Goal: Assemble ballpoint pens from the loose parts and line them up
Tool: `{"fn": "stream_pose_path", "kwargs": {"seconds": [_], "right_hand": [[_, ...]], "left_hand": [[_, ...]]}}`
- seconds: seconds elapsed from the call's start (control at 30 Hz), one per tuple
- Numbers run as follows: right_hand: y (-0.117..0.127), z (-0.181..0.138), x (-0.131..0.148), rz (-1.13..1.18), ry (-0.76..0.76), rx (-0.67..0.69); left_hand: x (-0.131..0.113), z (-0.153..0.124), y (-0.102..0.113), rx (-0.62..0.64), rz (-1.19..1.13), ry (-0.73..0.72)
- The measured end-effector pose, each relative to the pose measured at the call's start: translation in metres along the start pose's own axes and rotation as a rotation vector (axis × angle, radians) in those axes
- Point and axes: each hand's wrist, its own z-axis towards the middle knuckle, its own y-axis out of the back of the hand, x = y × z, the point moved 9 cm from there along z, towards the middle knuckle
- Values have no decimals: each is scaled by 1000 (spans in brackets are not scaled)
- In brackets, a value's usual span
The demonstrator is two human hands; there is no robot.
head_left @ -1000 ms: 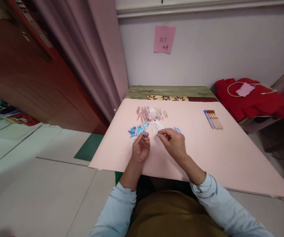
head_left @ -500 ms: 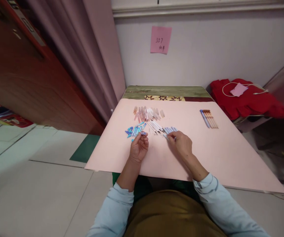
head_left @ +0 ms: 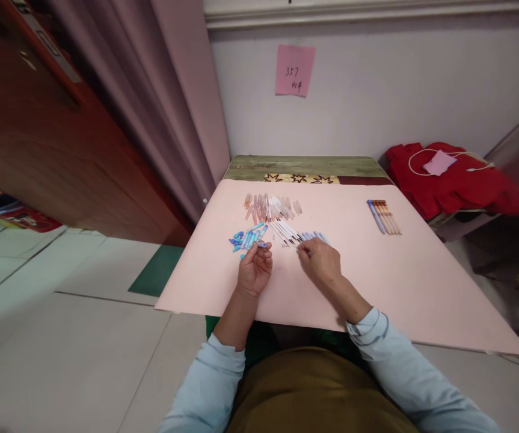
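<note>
1. Pinching lightly, the left hand [head_left: 254, 273] holds a short blue tube [head_left: 261, 244] above the pink sheet [head_left: 421, 288]; one end projects rightward, presumably to leave it accessible
2. Right hand [head_left: 321, 260]: fingertips drawn together at the near ends of the white refills [head_left: 285, 232], just beside the pale blue barrels [head_left: 317, 236]; the fingers hide any part between them, so what it grips cannot be told
3. Loose parts: blue pen parts [head_left: 246, 238] lie beside the left hand, refills centrally, translucent sleeves [head_left: 259, 208] farther back; likely grouped by kind for short reaches
4. Slim pens [head_left: 384, 218]: laid parallel, well apart at the right, probably to prevent mixing with loose parts
5. Materials: refills thin, straight, dark-tipped; sleeves apparently tinted plastic; blue parts short, smooth, tubular; pens tan with brown tops, one blue; sheet flat and matte
</note>
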Motion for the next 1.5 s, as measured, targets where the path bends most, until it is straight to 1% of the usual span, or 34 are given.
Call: {"fn": "stream_pose_path", "kwargs": {"seconds": [0.23, 0.37, 0.5, 0.7, 0.8, 0.9, 0.97, 1.03, 1.1, 1.17, 1.23, 1.33, 1.5], "right_hand": [[-9, 3, 2, -41, 4, 50], [-8, 3, 4, -47, 2, 33], [-9, 7, 12, -39, 24, 2], [-22, 16, 22, -58, 42, 57], [-22, 15, 24, -63, 54, 48], [-12, 12, 23, -29, 48, -26], [2, 8, 23, 62, 40, -110], [15, 4, 26, 246, 57, -176], [26, -1, 32, 477, 97, -200], [36, -7, 43, 626, 158, -221], [45, -14, 56, 619, 241, -269], [51, -23, 74, 485, 359, -332], [48, -27, 81, 363, 427, -376]], "left_hand": [[0, 2, 1, -2, 11, -6], [0, 2, 1, -5, 10, -6], [0, 2, 1, -4, 20, -9], [-1, 1, 1, -10, 30, -19], [-1, 1, 1, -14, 25, -19], [-1, 1, 1, -24, 14, -13], [-1, 0, 1, -34, 7, -7], [0, 0, 2, -48, 0, -7], [0, -1, 1, -55, 0, -2], [2, -1, 0, -45, 15, 6], [4, -1, -1, -26, 36, 15], [7, -1, -1, 4, 49, 28], [9, 1, 0, 34, 85, 24]]}}
